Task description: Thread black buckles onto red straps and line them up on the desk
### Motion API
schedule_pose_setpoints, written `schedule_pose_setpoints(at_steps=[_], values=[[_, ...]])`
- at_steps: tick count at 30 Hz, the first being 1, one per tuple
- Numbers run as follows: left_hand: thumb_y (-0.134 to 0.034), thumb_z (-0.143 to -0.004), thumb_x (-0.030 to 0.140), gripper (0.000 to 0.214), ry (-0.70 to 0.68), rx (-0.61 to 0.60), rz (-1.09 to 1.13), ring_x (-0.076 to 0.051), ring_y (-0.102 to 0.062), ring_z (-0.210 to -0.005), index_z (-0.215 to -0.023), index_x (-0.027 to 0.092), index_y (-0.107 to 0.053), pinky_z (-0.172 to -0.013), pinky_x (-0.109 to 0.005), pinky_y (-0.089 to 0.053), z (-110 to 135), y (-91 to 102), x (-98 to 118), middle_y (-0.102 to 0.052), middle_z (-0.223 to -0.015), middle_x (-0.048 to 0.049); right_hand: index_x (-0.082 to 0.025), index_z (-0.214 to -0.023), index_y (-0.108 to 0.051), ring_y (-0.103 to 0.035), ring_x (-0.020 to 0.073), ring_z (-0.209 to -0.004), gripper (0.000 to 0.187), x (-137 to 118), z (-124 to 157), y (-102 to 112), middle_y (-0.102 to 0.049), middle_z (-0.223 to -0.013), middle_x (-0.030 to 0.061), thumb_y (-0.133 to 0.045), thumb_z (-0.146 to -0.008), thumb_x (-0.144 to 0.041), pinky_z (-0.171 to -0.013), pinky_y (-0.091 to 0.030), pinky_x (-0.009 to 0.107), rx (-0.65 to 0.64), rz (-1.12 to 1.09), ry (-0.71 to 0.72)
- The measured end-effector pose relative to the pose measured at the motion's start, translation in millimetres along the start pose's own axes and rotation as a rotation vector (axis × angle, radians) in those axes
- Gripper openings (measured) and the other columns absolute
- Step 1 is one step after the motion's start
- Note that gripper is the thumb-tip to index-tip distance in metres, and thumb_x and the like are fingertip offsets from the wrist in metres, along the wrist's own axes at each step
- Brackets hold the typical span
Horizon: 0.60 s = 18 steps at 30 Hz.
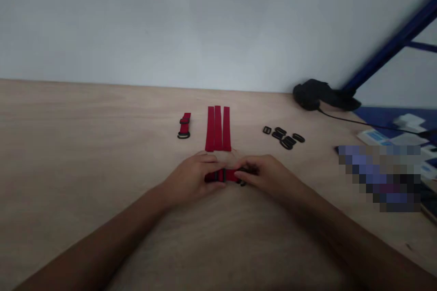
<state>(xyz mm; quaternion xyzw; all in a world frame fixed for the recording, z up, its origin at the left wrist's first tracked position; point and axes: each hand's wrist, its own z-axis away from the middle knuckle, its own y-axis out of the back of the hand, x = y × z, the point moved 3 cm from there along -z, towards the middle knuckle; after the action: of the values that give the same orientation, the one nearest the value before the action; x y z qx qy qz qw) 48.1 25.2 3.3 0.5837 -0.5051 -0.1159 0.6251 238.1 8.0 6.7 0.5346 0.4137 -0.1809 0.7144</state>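
Between my two hands a red webbing strap [231, 175] runs sideways, low over the wooden table, with a black slide buckle [223, 175] on it. My left hand [196, 177] pinches the strap's left end, thumb below and fingers above. At the other end, my right hand [259, 173] is closed on the strap and a black ring [243, 183], partly hidden by the fingers. Just beyond my hands lie three flat red strips [218, 128] side by side. To their left rests another red strap [185, 123] fitted with a black slide and a black ring.
Several loose black buckles and rings [286, 137] lie right of the strips. A black cap-like object [322, 94] with a cable sits at the back right by the wall. Boxes [378, 137] and a blurred-out item [378, 175] occupy the right edge of the wooden table [85, 145].
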Motion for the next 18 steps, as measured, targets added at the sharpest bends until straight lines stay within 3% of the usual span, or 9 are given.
schedule_pose_setpoints(at_steps=[7, 12, 18], values=[[-0.054, -0.092, 0.027, 0.024, -0.084, -0.067, 0.02, -0.021, -0.057, -0.1, -0.112, 0.021, -0.067, -0.09, -0.034, -0.046, 2.7, 5.2, 2.9, -0.063, -0.104, -0.0074, -0.017, -0.084, -0.073, -0.062, 0.0143, -0.065, 0.014, -4.0, 0.4, 6.3, -0.072, -0.075, 0.0014, -0.06, -0.083, -0.02, -0.059, -0.042, 0.023, -0.061, 0.098, 0.025], [-0.054, -0.092, 0.028, 0.026, 0.037, -0.085, -0.005, -0.021, -0.057, -0.1, -0.113, 0.018, -0.066, -0.089, -0.033, -0.047, 3.8, 6.3, -7.8, -0.061, -0.106, -0.0089, -0.017, -0.082, -0.073, -0.062, 0.0144, -0.063, 0.018, 4.1, -0.3, 14.2, -0.071, -0.073, 0.0017, -0.057, -0.086, -0.026, -0.057, -0.041, 0.023, -0.043, 0.183, -0.016], [-0.055, -0.09, 0.023, 0.034, 0.07, -0.057, 0.138, -0.019, -0.056, -0.104, -0.124, 0.022, -0.058, -0.092, -0.033, -0.048, 7.1, 13.3, -11.8, -0.055, -0.117, -0.0077, -0.022, -0.092, -0.072, -0.062, 0.0172, -0.07, 0.015, 2.4, 1.6, 14.2, -0.07, -0.082, 0.0033, -0.06, -0.084, -0.028, -0.063, -0.044, 0.027, 0.052, 0.476, 0.081]])
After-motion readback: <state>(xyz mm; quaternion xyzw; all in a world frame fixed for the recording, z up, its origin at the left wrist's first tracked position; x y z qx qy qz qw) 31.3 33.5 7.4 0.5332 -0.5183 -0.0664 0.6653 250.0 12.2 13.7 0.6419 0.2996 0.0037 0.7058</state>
